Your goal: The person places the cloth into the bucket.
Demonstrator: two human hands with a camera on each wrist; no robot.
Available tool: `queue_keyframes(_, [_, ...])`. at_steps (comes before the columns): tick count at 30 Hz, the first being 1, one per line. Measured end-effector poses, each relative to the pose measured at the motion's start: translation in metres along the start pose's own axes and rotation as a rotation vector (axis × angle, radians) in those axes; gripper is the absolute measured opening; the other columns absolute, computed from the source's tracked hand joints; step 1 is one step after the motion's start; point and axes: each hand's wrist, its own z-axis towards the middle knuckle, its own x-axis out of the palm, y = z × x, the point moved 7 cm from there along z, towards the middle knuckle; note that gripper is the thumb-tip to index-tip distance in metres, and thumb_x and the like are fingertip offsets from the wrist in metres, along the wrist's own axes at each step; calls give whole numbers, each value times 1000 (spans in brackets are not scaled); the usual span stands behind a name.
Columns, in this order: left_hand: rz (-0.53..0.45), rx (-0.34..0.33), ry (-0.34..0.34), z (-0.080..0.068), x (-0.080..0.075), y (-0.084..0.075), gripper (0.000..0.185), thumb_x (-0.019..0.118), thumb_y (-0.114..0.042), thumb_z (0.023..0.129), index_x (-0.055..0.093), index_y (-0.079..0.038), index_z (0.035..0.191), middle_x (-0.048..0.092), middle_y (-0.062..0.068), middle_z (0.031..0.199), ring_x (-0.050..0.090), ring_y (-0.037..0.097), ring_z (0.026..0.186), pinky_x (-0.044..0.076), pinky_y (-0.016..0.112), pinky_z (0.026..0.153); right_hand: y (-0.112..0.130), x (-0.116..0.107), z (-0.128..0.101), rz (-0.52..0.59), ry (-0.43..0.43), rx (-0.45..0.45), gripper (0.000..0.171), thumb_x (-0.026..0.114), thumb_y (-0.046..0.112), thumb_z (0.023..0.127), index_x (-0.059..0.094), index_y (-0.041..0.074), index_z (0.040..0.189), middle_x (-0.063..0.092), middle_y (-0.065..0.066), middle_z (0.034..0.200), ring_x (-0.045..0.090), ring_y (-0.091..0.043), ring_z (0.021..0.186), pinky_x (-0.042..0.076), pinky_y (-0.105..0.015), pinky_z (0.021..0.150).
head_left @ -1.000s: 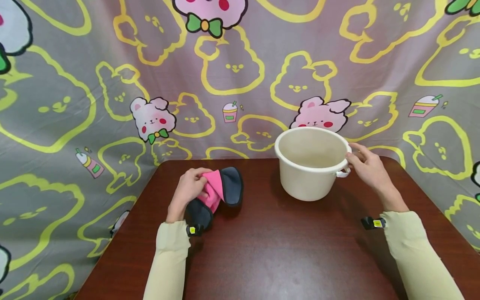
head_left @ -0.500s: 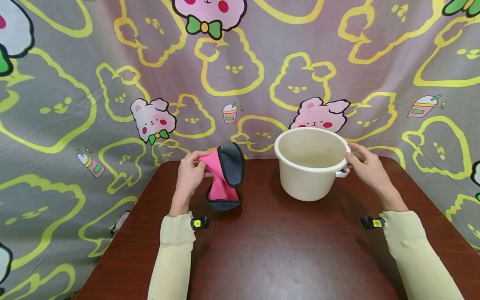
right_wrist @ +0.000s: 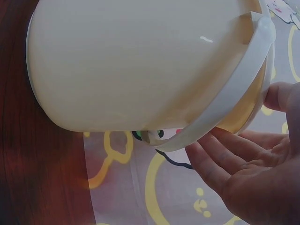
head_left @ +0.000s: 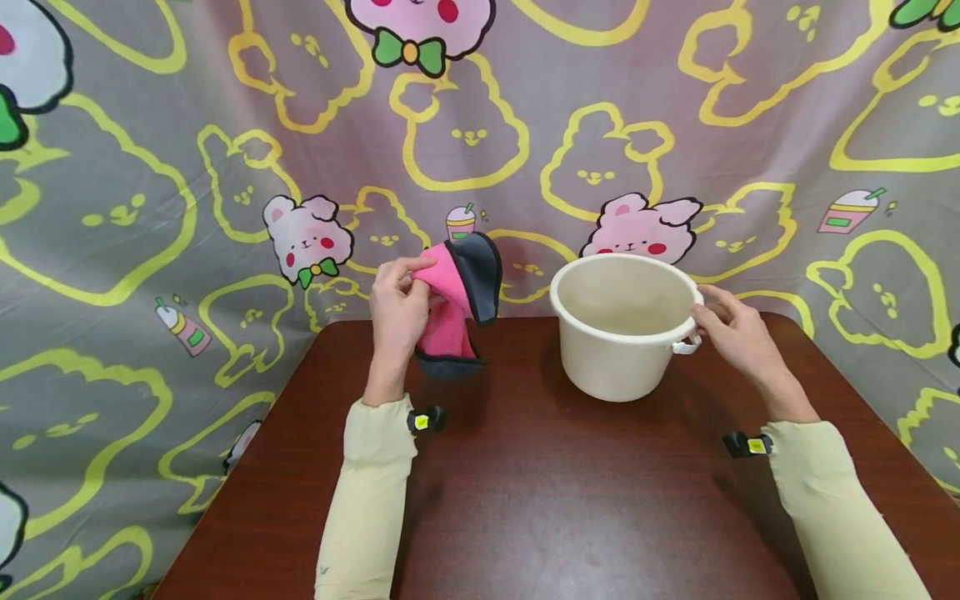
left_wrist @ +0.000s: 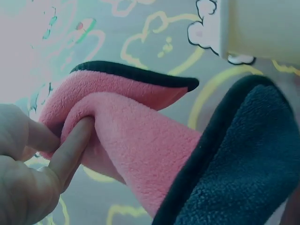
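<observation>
My left hand pinches a pink and dark grey microfibre cloth by its pink part, between thumb and fingers. Its dark-edged flaps hang folded above the table, left of the bucket. Up close in the left wrist view, the cloth shows a fluffy pile, with the fingertips sunk into a fold. A cream bucket stands upright at the back right, its inside bottom mostly hidden. My right hand holds the bucket's right rim between thumb and fingers. In the right wrist view, the bail handle lies down along the bucket's side near those fingers.
A dark reddish-brown wooden table lies under both arms. Behind it and at the sides hangs a grey curtain with yellow bear outlines. Small black camera straps sit at both wrists.
My left hand has lifted the cloth off the table and carried it up and a little right; the cloth has unfolded and now hangs. The right hand and bucket have stayed put.
</observation>
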Motion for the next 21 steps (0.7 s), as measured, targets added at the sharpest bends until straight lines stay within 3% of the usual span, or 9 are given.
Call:
queue_keyframes(3, [11,35,-15,3,6,-14,23,53,-4,88,71,-11,99,50,8,101,63,24,59,51,21,54,0,0,0,-11,1,6,50,51,37,93,45,14,136,58,19,88,57,2,72,40,-15,65])
queue_keyframes(10, [-62,115,-37,11,26,-43,24,51,-1,87,71,-9,100,49,10,99,55,15,62,43,19,54,1,0,-2,-31,15,16,51,49,38,94,42,14,138,61,-11,106,58,1,75,41,-16,65])
queue_keyframes(13, [-82,144,-49,10,38,-55,24,52,-1,87,71,-8,100,50,11,97,52,13,65,40,21,54,0,0,-2,-34,14,18,51,49,37,94,42,14,139,60,-14,108,58,-1,75,41,-17,65])
queue_keyframes(17, [-142,168,-76,8,53,-70,23,52,1,87,70,-7,98,50,11,97,56,13,65,45,22,56,0,1,-2,-41,12,16,51,48,37,94,41,14,139,60,-14,107,59,-5,77,41,-18,66])
queue_keyframes(21, [-158,228,-106,4,67,-84,22,52,1,86,70,-7,96,53,11,97,55,15,79,47,23,58,0,1,-1,-36,13,15,51,48,38,94,41,15,139,60,-11,105,61,-10,79,41,-17,66])
